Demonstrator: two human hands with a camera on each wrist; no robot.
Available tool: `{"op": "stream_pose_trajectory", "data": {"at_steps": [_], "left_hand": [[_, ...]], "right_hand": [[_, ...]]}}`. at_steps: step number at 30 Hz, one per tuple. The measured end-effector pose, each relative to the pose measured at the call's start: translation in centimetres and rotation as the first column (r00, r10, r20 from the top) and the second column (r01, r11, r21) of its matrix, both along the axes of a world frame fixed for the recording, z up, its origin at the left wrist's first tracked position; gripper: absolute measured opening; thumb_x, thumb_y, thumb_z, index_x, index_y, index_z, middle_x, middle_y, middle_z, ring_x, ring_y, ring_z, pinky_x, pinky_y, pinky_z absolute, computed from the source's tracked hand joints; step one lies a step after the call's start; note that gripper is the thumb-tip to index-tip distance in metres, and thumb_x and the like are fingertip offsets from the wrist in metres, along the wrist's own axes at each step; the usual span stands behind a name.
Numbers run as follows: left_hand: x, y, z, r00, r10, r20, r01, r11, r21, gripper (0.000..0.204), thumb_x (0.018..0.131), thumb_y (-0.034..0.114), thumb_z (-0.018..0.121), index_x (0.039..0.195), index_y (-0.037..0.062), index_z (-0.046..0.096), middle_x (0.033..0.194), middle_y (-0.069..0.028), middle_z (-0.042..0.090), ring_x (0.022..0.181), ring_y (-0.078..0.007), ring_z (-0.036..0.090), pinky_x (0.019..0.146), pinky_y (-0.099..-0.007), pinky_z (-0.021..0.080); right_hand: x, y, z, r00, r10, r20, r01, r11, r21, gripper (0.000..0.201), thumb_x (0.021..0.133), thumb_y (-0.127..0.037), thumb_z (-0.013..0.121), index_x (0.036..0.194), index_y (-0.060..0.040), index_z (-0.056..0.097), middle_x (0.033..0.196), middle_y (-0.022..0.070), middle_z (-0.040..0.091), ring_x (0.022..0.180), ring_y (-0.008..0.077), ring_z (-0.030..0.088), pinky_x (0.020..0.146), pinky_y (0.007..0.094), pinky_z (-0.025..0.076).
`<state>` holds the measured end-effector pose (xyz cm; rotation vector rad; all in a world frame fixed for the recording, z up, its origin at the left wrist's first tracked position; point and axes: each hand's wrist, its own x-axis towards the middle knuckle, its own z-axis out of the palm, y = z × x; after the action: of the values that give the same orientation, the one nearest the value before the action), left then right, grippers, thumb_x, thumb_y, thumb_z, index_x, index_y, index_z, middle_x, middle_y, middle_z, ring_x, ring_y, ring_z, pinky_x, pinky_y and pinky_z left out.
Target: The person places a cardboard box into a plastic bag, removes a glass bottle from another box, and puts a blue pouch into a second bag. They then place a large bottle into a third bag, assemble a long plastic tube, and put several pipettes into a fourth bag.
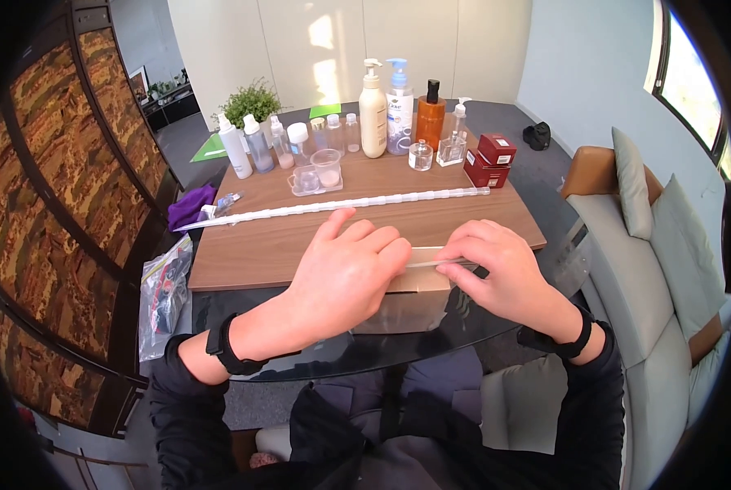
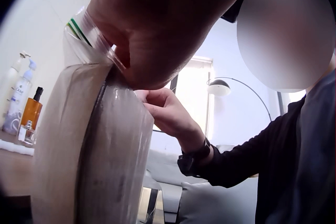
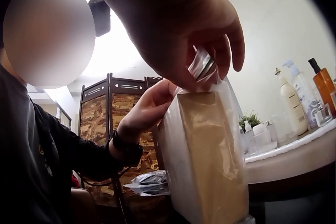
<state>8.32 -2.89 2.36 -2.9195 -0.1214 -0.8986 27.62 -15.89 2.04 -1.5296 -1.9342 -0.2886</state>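
Note:
A brown box (image 1: 418, 282) stands upright at the table's front edge inside a clear zip bag; in the right wrist view the bag (image 3: 210, 150) wraps the box closely. My left hand (image 1: 345, 265) pinches the bag's top edge on the left, and in the left wrist view a green zip strip (image 2: 79, 29) shows beside that hand (image 2: 152, 24). My right hand (image 1: 500, 265) pinches the same top edge on the right with thumb and fingers. In the right wrist view, gathered plastic shows between the fingers of the right hand (image 3: 184, 35).
Across the wooden table (image 1: 251, 257) lies a long white strip (image 1: 341, 202). Behind it stand several bottles, an orange bottle (image 1: 430, 116), small red boxes (image 1: 488, 171) and a plant (image 1: 249, 104). A plastic bag (image 1: 165, 294) and purple cloth (image 1: 191, 207) are at the left edge.

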Motion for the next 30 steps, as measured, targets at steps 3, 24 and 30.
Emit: {"op": "stream_pose_trajectory", "data": {"at_steps": [3,24,30], "left_hand": [[0.2,0.1,-0.2,1.0,-0.023,0.02,0.023,1.0,-0.011,0.013,0.08,0.01,0.067,0.085,0.0074,0.056,0.081,-0.0063,0.054,0.083,-0.0259,0.056,0.088,-0.0404,0.042],[-0.3,0.5,-0.3,0.998,-0.055,0.043,0.057,0.998,-0.029,0.015,0.081,0.016,0.069,0.085,0.0084,0.057,0.082,-0.0059,0.054,0.082,-0.0266,0.055,0.08,-0.0378,0.044],[-0.1,0.9,-0.9,0.991,-0.093,0.098,0.095,0.995,-0.022,0.015,0.082,0.018,0.07,0.084,0.0101,0.057,0.082,-0.0044,0.054,0.082,-0.0257,0.055,0.082,-0.038,0.044]], "right_hand": [[0.0,0.1,-0.2,1.0,-0.009,0.012,0.008,1.0,0.03,0.009,0.077,-0.013,0.072,0.084,-0.0085,0.067,0.08,0.0034,0.061,0.077,0.0241,0.06,0.067,0.0369,0.048],[1.2,-0.8,-1.0,0.994,-0.019,-0.103,0.022,0.999,0.028,0.009,0.076,-0.01,0.074,0.085,-0.0106,0.071,0.075,0.003,0.058,0.072,0.0245,0.059,0.062,0.0356,0.046],[1.2,-1.8,-0.8,0.998,-0.041,0.05,0.036,0.996,0.082,0.015,0.069,-0.006,0.075,0.082,-0.0129,0.07,0.072,0.0036,0.056,0.068,0.0242,0.057,0.06,0.0355,0.044]]}}
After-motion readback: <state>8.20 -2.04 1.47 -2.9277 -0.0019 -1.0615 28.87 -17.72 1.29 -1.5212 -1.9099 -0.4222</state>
